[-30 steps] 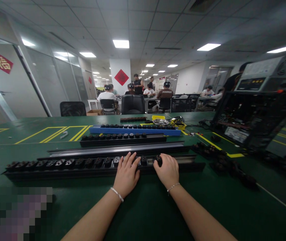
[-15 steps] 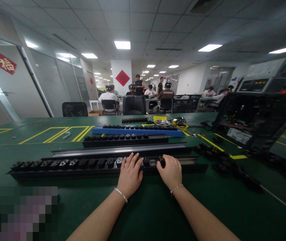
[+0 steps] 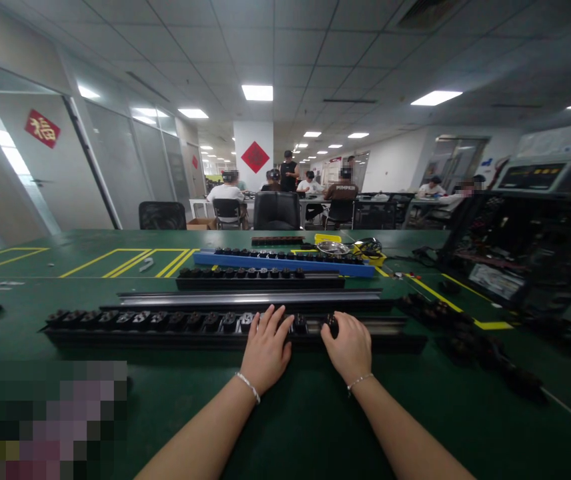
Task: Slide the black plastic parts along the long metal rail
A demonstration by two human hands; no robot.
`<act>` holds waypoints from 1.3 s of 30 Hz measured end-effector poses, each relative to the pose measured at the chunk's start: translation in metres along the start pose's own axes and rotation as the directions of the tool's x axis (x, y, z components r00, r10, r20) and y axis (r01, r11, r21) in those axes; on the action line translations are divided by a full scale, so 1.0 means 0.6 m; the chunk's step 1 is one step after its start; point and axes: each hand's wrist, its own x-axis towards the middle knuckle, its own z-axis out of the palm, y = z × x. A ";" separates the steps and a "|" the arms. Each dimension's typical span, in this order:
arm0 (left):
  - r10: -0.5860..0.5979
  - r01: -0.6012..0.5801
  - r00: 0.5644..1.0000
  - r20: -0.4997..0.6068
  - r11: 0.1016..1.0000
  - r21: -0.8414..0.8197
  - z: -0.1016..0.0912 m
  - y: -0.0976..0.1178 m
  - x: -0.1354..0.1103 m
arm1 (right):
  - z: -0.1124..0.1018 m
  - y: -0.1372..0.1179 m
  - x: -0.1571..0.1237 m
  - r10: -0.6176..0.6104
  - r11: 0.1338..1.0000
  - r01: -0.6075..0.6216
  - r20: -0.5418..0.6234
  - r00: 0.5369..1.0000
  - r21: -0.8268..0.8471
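A long black channel (image 3: 165, 339) lies across the table before me, with a row of black socket modules (image 3: 176, 321) seated along its left and middle. My left hand (image 3: 266, 350) rests over the row with its fingers spread, covering some of the modules. Just right of it, one module (image 3: 300, 324) shows in the channel. My right hand (image 3: 349, 341) pinches a single black socket module (image 3: 332, 325) at the channel, its fingers hiding most of the piece. Bare channel floor (image 3: 385, 325) shows to the right of that hand.
Behind lie a second rail (image 3: 250, 298), a shorter filled strip (image 3: 260, 283) and a blue strip (image 3: 285, 264). Loose black modules (image 3: 485, 350) are heaped at the right, near an open computer case (image 3: 495, 247). A metal dish (image 3: 333, 247) and cables sit farther back. Several people sit beyond.
The whole view has shifted, so everything appears farther right. Both hands keep about the same places on the channel, the right one still pinching its socket module.
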 end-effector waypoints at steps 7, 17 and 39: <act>-0.002 0.002 1.000 0.014 1.000 0.004 0.002 -0.002 -0.001 | 0.004 0.002 -0.001 -0.019 1.000 0.019 -0.025 1.000 -0.007; -0.026 0.025 1.000 0.019 0.999 0.029 0.000 0.010 0.001 | 0.009 -0.002 -0.002 -0.015 1.000 0.015 -0.071 0.997 -0.006; -0.027 0.025 0.996 0.089 0.999 0.029 -0.005 0.011 0.001 | -0.001 0.004 0.004 -0.029 0.999 0.029 0.003 1.000 -0.016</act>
